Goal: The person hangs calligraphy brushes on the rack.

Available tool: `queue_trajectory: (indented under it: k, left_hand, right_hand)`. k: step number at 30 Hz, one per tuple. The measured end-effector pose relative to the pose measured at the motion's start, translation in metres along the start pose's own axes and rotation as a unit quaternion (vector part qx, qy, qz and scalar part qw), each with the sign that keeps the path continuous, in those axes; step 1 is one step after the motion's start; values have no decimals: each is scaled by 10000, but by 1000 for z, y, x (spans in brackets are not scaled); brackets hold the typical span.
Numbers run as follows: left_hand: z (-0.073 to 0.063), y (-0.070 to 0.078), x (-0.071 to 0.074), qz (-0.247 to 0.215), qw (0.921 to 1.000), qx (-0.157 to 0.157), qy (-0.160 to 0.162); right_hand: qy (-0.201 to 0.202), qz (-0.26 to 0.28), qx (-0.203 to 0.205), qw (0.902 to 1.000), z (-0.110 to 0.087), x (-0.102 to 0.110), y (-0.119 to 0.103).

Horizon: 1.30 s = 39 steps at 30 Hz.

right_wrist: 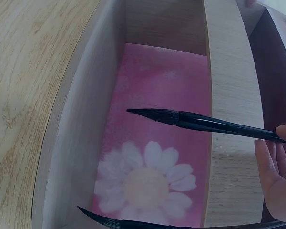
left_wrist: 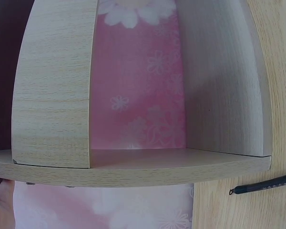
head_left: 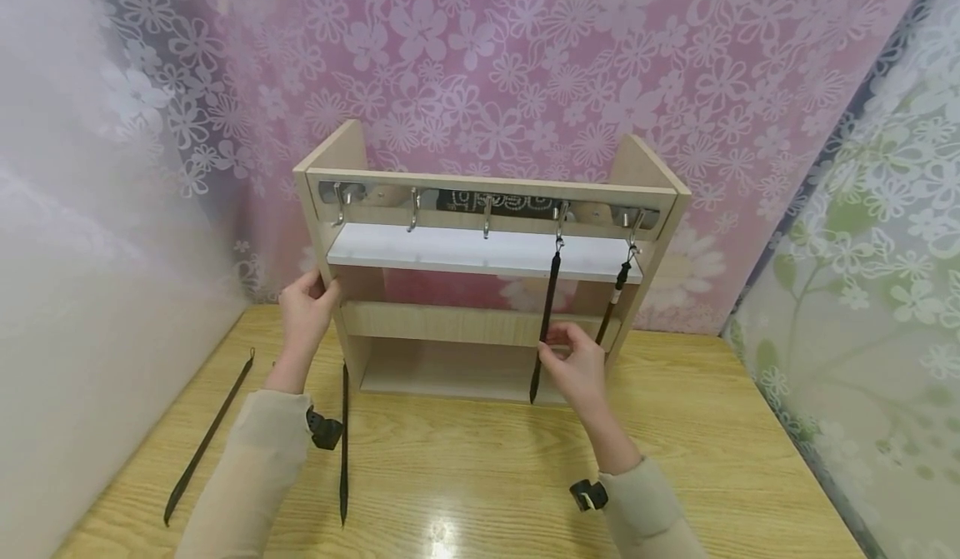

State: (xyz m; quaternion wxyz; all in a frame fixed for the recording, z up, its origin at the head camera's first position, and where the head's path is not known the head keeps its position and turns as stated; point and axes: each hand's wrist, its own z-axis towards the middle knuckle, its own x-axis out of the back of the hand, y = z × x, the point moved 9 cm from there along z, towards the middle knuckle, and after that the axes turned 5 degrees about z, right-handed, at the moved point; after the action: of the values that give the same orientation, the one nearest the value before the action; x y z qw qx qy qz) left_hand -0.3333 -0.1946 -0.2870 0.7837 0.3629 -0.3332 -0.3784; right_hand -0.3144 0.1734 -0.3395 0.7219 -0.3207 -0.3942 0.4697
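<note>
Near the right edge of the rack (head_left: pixel 450 324), a hung brush (head_left: pixel 548 305) is pinched and seemingly steadied by the right hand (head_left: pixel 576 367) (the left edge is gripped by the left hand (head_left: pixel 303 313)); release seems called for next.

A slim black calligraphy brush (head_left: pixel 551 292) hangs bristles-down, slightly slanted, pinched by the right hand (head_left: pixel 579 369); a pale-banded brush (head_left: pixel 621 279) hangs just right of that hand. The pale wooden rack (head_left: pixel 450 323) stands upright, its side gripped by the left hand (head_left: pixel 303 319); two black brushes (head_left: pixel 344 467) lie on its near side.
</note>
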Motion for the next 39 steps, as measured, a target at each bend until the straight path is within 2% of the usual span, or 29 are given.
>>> queue_trajectory:
  k: [10, 19, 27, 33, 39]
  left_hand:
    - [1, -2, -1, 28, 10000, -67, 33]
    - [1, -3, -1, -37, 10000, -56, 24]
    - [1, -4, -1, 61, 10000, -38, 8]
    - [1, -6, -1, -32, 10000, -21, 6]
    - [2, -5, 0, 44, 9999, -134, 64]
  right_hand:
    - [60, 48, 77, 9999, 4, -1, 2]
    - [18, 146, -155, 9998, 5, -2, 7]
    - [79, 73, -63, 9999, -3, 1, -30]
    - [123, 82, -176, 9997, -3, 1, -32]
    - [126, 167, -164, 9996, -2, 1, -32]
